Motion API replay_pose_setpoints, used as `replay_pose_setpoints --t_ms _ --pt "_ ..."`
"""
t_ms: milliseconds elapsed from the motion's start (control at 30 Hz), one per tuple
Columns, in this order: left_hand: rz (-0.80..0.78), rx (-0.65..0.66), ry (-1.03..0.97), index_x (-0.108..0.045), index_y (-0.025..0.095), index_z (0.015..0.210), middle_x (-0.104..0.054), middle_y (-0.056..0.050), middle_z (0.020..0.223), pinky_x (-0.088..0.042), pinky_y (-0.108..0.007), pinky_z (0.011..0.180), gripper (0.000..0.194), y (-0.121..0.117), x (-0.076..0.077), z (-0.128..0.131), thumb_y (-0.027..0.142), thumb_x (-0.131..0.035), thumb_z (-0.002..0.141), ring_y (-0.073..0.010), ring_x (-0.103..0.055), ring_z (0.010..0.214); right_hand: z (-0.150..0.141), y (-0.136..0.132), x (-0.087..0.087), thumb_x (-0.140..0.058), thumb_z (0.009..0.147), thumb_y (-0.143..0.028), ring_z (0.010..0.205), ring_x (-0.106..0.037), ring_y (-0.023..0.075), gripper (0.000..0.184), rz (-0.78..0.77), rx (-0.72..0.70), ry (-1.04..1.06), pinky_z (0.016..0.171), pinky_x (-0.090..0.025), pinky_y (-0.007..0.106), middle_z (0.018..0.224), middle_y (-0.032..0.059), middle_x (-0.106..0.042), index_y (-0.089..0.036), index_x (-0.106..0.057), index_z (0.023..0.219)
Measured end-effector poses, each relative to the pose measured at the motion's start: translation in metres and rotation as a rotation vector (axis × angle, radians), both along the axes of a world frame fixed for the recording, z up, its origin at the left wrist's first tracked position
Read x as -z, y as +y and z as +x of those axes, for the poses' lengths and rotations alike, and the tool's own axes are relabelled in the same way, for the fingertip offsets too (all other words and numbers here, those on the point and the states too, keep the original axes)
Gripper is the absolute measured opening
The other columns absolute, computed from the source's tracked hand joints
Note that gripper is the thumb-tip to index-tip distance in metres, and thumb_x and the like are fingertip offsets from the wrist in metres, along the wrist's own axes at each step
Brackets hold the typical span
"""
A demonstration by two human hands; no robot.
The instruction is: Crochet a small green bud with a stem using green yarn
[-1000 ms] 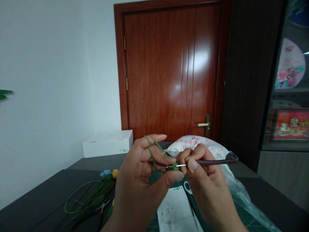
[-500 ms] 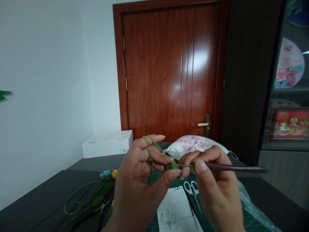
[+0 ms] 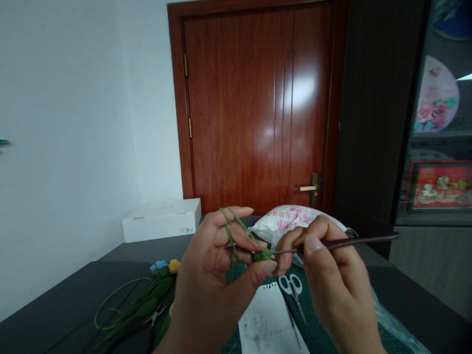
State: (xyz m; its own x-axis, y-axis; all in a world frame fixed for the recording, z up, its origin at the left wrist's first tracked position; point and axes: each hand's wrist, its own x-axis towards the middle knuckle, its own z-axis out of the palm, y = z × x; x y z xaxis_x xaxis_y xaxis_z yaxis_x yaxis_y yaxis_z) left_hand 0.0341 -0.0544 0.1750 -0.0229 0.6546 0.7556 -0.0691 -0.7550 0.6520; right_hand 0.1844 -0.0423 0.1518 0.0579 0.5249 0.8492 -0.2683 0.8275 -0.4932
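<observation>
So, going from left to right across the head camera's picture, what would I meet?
Blue flower → yellow flower → left hand → right hand → red framed picture.

Both hands meet at the fingertips, the left hand (image 3: 224, 265) palm inward with its index finger extended, the right hand (image 3: 328, 270) pinching.

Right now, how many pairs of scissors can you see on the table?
1: white-handled scissors on the green mat, right of the notepad. Others may be hidden behind the left hand or the right hand.
</observation>
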Motion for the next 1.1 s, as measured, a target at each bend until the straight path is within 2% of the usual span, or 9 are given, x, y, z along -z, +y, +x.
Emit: replay_pose_setpoints --t_ms 233,300,433,633,767,967,1100 --pt "-0.075 0.128 0.050 -0.058 0.020 0.123 -0.071 0.000 0.081 -0.063 -0.028 0.064 0.059 0.006 0.002 -0.005 0.009 -0.086 0.072 -0.0185 -0.073 0.075 0.014 -0.003 -0.004 -0.054 0.102 -0.022 0.077 -0.065 0.0166 0.014 0.146 0.187 -0.151 0.071 -0.052 0.031 0.080 0.0022 -0.067 -0.021 -0.064 0.093" --pt "-0.096 0.159 0.044 -0.058 0.020 0.123 -0.070 0.001 0.081 -0.062 -0.027 0.064 0.059 0.004 0.002 -0.005 0.009 -0.086 0.072 -0.0187 -0.073 0.076 0.017 -0.001 -0.002 -0.054 0.103 -0.024 0.072 -0.064 0.0164 0.016 0.115 0.158 -0.161 0.069 -0.051 0.031 0.074 0.0012 -0.067 -0.021 -0.064 0.091" --pt "-0.164 0.184 0.016 -0.059 0.020 0.120 -0.071 0.000 0.079 -0.061 -0.026 0.063 0.057 0.000 0.002 -0.003 0.010 -0.086 0.071 -0.0191 -0.074 0.076 0.013 0.006 0.002 -0.051 0.105 -0.032 0.059 -0.058 0.0148 0.026 -0.009 0.014 -0.070 0.062 -0.046 0.030 0.061 -0.0018 -0.061 -0.021 -0.058 0.083" --pt "-0.154 0.227 0.037 -0.060 0.019 0.117 -0.072 0.000 0.079 -0.062 -0.025 0.060 0.052 -0.001 0.001 -0.002 0.009 -0.085 0.072 -0.0172 -0.073 0.069 0.004 0.009 0.001 -0.049 0.105 -0.038 0.053 -0.053 0.0131 0.035 -0.128 -0.145 0.034 0.056 -0.043 0.028 0.059 -0.0020 -0.058 -0.022 -0.052 0.074" --pt "-0.189 0.239 -0.041 -0.059 0.018 0.118 -0.071 0.001 0.081 -0.063 -0.025 0.057 0.053 -0.003 0.000 0.000 0.009 -0.084 0.073 -0.0135 -0.069 0.060 0.003 0.008 0.001 -0.050 0.105 -0.034 0.057 -0.054 0.0141 0.030 -0.108 -0.187 0.061 0.060 -0.045 0.028 0.060 -0.0013 -0.059 -0.021 -0.055 0.079" --pt "-0.215 0.282 -0.132 -0.056 0.018 0.121 -0.069 0.002 0.079 -0.064 -0.026 0.055 0.058 -0.008 -0.004 0.001 0.009 -0.086 0.071 -0.0138 -0.068 0.063 -0.003 0.008 0.006 -0.051 0.104 -0.029 0.066 -0.060 0.0160 0.018 -0.011 -0.177 0.091 0.067 -0.050 0.032 0.068 -0.0004 -0.062 -0.022 -0.061 0.091" --pt "-0.243 0.332 -0.151 -0.054 0.019 0.121 -0.070 0.002 0.081 -0.064 -0.025 0.056 0.059 -0.006 -0.004 -0.001 0.007 -0.085 0.072 -0.0135 -0.068 0.063 0.003 0.004 0.008 -0.049 0.105 -0.023 0.074 -0.064 0.0178 0.014 0.126 -0.079 0.027 0.070 -0.053 0.035 0.076 0.0013 -0.065 -0.022 -0.063 0.101"
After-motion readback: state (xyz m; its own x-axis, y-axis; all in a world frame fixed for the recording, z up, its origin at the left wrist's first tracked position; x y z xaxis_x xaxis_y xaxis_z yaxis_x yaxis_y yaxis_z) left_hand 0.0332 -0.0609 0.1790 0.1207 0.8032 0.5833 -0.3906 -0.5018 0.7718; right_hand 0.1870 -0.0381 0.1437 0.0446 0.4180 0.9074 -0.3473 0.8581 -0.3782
